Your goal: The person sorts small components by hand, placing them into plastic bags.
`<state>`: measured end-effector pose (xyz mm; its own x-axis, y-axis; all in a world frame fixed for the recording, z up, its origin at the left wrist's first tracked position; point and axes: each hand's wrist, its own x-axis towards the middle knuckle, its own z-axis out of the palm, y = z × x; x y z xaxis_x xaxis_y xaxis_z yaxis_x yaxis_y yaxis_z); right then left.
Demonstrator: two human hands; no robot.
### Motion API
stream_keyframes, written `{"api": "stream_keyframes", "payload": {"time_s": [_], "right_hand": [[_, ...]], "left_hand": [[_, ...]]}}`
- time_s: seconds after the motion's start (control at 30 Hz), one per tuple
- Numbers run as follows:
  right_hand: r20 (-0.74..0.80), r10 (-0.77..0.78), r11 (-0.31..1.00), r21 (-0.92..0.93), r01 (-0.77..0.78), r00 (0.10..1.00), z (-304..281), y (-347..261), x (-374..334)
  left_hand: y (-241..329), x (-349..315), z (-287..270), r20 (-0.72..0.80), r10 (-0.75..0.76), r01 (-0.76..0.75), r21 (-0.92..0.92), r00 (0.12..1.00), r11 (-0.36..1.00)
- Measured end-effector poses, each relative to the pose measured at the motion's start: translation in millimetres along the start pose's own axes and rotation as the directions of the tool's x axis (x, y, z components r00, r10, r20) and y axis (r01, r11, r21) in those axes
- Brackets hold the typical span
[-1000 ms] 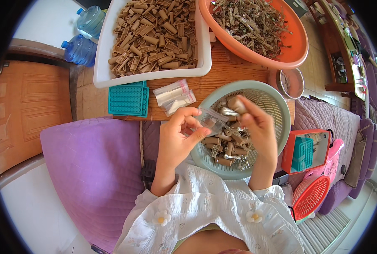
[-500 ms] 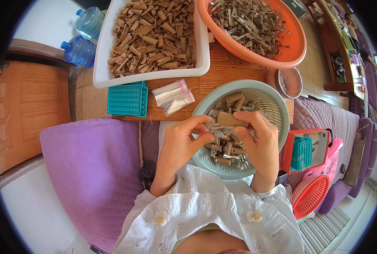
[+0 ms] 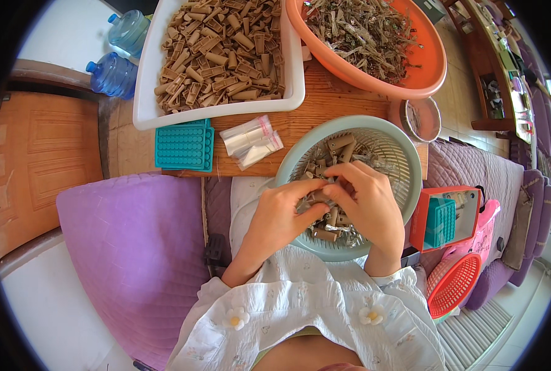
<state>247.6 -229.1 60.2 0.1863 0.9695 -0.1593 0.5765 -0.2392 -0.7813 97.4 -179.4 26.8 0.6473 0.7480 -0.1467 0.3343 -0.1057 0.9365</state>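
Tan tubes in the pale-green basket: both hands, apart a second ago, now meet; left hand and right hand pinch closed on one small piece, contents unclear

Both forearms came up from the lower edge, bent inward. The left hand and right hand met fingertip to fingertip, fingers curled and pinched together.
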Motion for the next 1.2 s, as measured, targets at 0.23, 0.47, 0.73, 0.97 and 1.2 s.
{"api": "stream_keyframes", "payload": {"time_s": [0.23,0.47,0.73,0.97,1.2], "right_hand": [[-0.011,0.016,0.999,0.037,-0.016,1.000,6,7,2],[0.033,-0.378,0.924,0.077,0.375,0.925,9,24,1],[-0.001,0.075,0.558,0.829,-0.041,0.997,34,26,-3],[0.138,0.021,0.664,0.739,-0.117,0.990,43,37,1],[0.083,0.051,0.678,0.729,-0.096,0.995,45,33,-2]], "left_hand": [[-5,5,1,0.073,-0.172,0.178,-0.090,0.982,0.980],[-29,4,5,0.016,-0.120,0.105,-0.602,0.993,0.791],[-32,11,10,-0.137,-0.030,-0.073,-0.682,0.990,0.728],[-35,11,12,-0.270,0.103,-0.223,-0.463,0.957,0.858],[-24,3,-2,-0.444,0.242,-0.347,-0.172,0.863,0.922]]}}
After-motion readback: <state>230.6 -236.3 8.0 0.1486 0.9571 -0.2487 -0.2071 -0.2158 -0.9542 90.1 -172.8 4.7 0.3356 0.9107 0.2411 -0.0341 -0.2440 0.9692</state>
